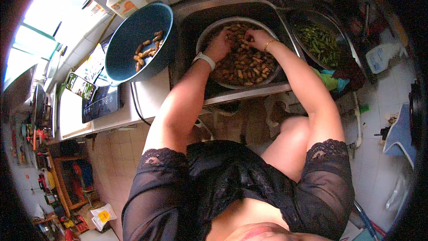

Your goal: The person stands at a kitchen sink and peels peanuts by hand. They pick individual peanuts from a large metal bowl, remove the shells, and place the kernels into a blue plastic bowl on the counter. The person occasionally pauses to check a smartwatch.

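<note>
A wide metal basin [202, 36] stands in the sink before me, filled with wet brown unshelled peanuts [249, 70]. My left hand [220, 45], with a white band at its wrist, reaches over the basin's left side. Its fingertips are down among the peanuts, so whether they grip one is hidden. From the right comes my right hand [260, 39], a gold-coloured bracelet on its wrist. Its bent fingers pinch what looks like a peanut above the heap. To the left, a deep blue-green tub [125, 36] holds several more peanuts [147, 52], lying along its lower right inside.
A metal bowl [346, 42] of cut green vegetables [319, 42] sits right of the sink [185, 23]. Cloths [329, 80] hang at the sink's front edge. On the left counter are a pump bottle [123, 0], a phone [80, 85] and a black induction cooktop [102, 103] with a cord.
</note>
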